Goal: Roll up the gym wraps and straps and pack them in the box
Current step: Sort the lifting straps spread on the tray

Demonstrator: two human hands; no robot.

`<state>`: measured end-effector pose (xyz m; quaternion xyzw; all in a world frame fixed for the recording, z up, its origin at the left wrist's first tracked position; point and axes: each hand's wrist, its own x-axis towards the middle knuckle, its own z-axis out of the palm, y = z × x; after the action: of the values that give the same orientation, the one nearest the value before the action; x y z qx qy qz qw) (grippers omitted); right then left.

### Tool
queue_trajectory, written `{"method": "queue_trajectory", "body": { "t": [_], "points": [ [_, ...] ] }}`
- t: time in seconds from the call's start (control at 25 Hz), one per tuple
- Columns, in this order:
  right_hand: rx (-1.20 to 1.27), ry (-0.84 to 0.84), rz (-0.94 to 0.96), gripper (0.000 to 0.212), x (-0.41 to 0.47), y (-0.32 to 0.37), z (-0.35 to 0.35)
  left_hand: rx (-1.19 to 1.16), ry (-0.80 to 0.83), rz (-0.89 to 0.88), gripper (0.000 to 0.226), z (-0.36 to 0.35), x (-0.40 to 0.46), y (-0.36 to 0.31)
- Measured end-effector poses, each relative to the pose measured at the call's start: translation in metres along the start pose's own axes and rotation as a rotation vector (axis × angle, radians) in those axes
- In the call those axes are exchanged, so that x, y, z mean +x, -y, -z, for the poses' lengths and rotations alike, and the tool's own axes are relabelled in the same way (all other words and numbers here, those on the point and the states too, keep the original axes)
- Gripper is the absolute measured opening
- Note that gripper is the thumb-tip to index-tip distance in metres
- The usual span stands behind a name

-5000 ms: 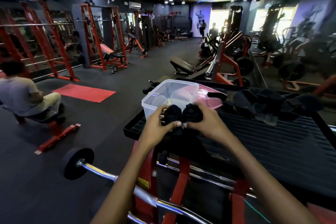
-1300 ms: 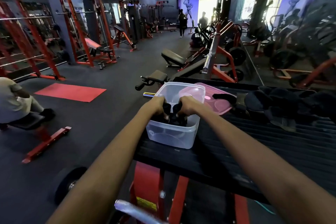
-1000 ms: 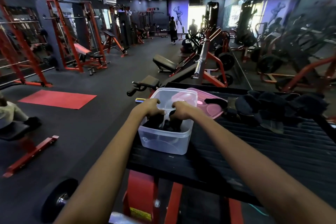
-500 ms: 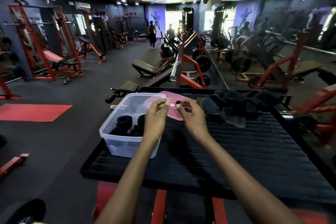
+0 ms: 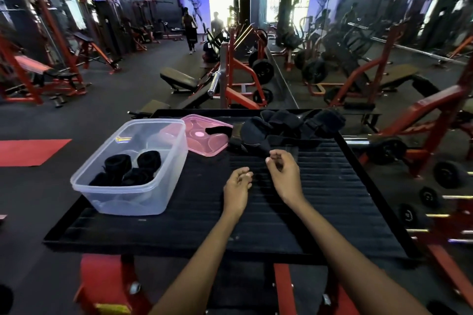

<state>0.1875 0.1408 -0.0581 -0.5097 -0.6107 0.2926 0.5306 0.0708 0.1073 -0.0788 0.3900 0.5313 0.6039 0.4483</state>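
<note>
A clear plastic box (image 5: 133, 197) stands at the left of a black ribbed platform (image 5: 320, 212). Several rolled black wraps (image 5: 128, 169) lie inside it. A pile of loose black wraps and straps (image 5: 279, 130) lies along the platform's far edge. My left hand (image 5: 236, 186) hovers over the middle of the platform, fingers loosely curled, holding nothing. My right hand (image 5: 282, 171) is beside it, just short of the pile, fingers loosely bent and empty.
A pink lid (image 5: 204, 138) lies flat behind the box, with a strap end over it. Red gym machines and benches (image 5: 238, 77) stand beyond the platform. Two people (image 5: 190, 28) stand far off. A mirror wall (image 5: 371, 33) is at right.
Both hands set the rolled wraps into the box, let go and drew back to the right, over the platform's middle. My view turned right.
</note>
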Motion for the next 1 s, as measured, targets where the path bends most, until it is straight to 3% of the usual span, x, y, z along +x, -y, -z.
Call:
{"method": "queue_trajectory", "body": {
  "t": [0.24,0.36,0.44,0.52,0.64,0.84,1.0],
  "points": [
    [-0.257,0.081,0.193,0.032,0.024,-0.014,-0.009,0.182,0.001,-0.122,0.017,0.005,-0.001,0.007],
    [-0.599,0.203,0.172,0.056,0.050,-0.013,-0.008,0.690,-0.080,-0.369,0.029,0.007,0.000,0.014],
    [-0.777,0.380,0.126,0.070,0.072,-0.011,-0.005,1.076,-0.125,-0.302,0.044,0.009,0.003,0.020],
    [-0.953,0.501,0.167,0.067,0.087,-0.009,-0.003,1.292,-0.068,-0.167,0.055,0.011,0.007,0.022],
    [-0.951,0.523,0.246,0.043,0.086,-0.005,-0.001,1.210,-0.042,-0.143,0.057,0.011,0.005,0.019],
    [-0.481,0.384,0.222,0.012,0.038,0.004,0.014,0.789,-0.104,-0.181,0.049,0.013,-0.001,0.009],
    [-0.159,0.261,0.046,0.026,0.007,0.016,0.032,0.668,-0.029,-0.135,0.053,0.016,-0.011,0.000]
  ]
}}
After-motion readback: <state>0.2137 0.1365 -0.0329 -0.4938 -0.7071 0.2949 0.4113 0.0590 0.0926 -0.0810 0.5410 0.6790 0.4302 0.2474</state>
